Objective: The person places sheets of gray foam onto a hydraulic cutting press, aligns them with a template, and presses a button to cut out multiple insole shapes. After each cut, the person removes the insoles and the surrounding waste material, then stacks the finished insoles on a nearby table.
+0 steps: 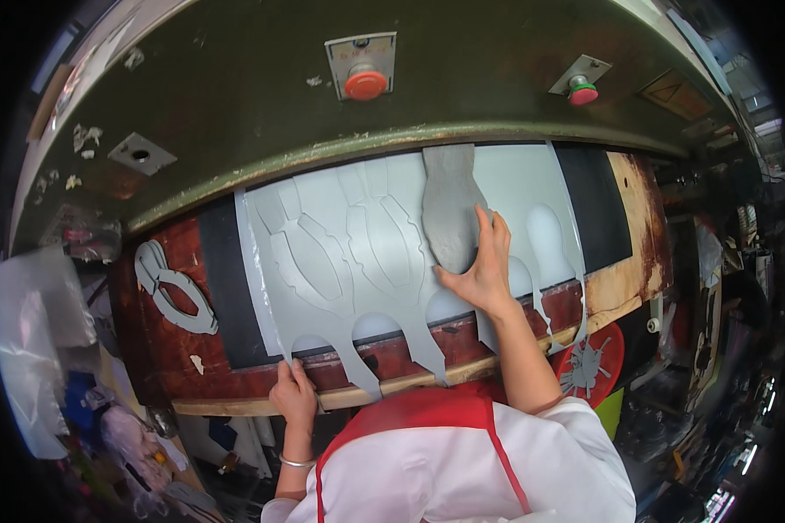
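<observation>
A pale grey sheet lies across the press bed, with shapes cut into it and rounded gaps along its near side. My left hand is closed at the sheet's near left corner, pinching its edge. A darker grey piece with wavy sides and a rounded near end lies on the sheet, right of middle. My right hand grips this piece, thumb at its rounded end and fingers along its right side. The palm hides part of the sheet. Narrow tongues of sheet hang over the near edge.
A small stack of grey cut parts rests on the red-brown board at left. A dark green machine beam with a red button spans the far side. A red bowl of grey scraps stands at lower right.
</observation>
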The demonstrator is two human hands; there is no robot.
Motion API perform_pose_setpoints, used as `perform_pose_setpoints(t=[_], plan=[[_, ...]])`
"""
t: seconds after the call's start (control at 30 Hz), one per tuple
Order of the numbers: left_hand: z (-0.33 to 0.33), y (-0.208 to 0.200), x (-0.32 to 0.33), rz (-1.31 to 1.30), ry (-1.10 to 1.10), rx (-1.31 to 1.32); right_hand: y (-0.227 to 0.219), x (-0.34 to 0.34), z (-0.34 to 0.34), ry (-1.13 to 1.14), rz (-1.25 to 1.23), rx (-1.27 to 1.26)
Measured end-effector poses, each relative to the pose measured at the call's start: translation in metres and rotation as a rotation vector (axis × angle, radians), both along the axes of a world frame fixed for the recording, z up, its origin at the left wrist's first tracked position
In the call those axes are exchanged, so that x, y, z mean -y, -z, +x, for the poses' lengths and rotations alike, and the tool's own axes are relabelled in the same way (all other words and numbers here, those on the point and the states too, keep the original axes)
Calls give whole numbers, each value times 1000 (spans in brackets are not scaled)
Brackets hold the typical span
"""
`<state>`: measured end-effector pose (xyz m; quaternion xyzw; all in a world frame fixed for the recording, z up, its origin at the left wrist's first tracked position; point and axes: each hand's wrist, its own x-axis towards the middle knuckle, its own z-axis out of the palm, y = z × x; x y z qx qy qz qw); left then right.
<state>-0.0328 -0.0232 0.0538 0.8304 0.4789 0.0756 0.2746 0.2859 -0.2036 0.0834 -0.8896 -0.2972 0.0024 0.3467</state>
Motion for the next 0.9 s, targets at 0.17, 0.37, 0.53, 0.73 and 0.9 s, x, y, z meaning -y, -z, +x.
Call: perform_pose_setpoints(t=[0.17,0.37,0.53,0.73,0.9], plan=[[48,-3,-45,48,-8,6,3,-18,49,170,508,-487],[99,6,-88,80,-35,41,14,-39,72,16,20,75],[124,11,-109,146,-12,81,24,-58,94,16,97,86],[140,13,-122,151,-19,85,35,-58,108,10,45,96],[150,13,-130,192,-30,90,-15,-30,124,220,265,425]])
